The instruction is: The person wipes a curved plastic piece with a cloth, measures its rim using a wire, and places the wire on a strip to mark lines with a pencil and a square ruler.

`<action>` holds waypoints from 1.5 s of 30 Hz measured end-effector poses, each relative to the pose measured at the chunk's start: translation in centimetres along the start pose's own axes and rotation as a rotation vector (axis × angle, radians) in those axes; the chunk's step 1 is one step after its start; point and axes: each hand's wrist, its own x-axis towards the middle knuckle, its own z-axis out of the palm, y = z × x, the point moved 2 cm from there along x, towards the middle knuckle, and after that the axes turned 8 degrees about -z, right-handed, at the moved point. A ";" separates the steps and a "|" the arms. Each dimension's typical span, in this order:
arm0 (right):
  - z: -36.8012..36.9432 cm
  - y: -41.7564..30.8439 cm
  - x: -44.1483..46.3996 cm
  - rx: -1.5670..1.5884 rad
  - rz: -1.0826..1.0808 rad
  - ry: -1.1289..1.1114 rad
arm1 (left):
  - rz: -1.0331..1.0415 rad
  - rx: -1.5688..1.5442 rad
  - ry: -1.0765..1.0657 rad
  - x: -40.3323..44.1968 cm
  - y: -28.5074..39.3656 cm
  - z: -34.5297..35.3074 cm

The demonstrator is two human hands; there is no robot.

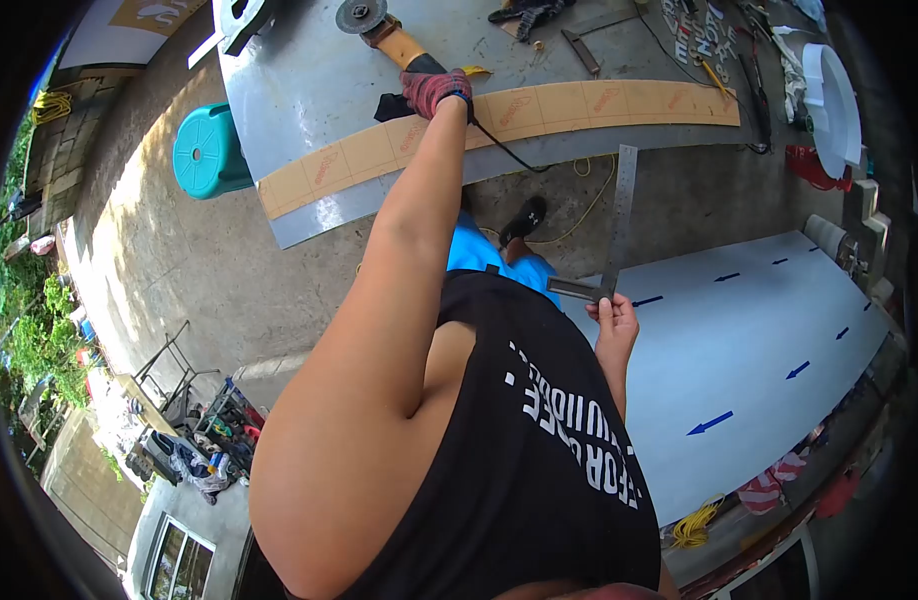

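Observation:
My left hand (436, 92), in a red and dark work glove, is closed around the rear end of a yellow-and-black angle grinder (404, 48). The grinder lies on the grey metal-topped table (299, 65), its disc pointing away from me. A black cord runs from beside the glove over the table edge. Under my wrist lies a long brown strip with printed red marks (539, 108). My bare right hand (615, 322) pinches a try square (620, 215) near its corner. The steel blade points toward the table and the dark stock points left.
A teal stool (207, 150) stands by the table's left end. To my right lies a large pale-blue sheet with dark arrows (739, 340). Dark gloves (531, 15), cut-out letters (687, 35) and a small metal square (581, 52) lie on the table.

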 end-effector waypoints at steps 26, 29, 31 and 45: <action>9.9 1.1 10.0 0.000 0.040 -0.207 | 1.279 0.460 -0.184 0.3 -7.9 -5.9; 10.7 1.7 11.6 0.010 0.037 -0.216 | 1.329 0.599 -0.209 -0.5 -8.1 -3.4; 10.9 2.1 12.9 0.003 0.056 -0.201 | 1.324 0.682 -0.188 -0.5 -8.1 -2.4; 15.0 7.8 18.2 0.011 0.151 -0.230 | 1.339 0.700 -0.250 -4.2 -10.3 0.0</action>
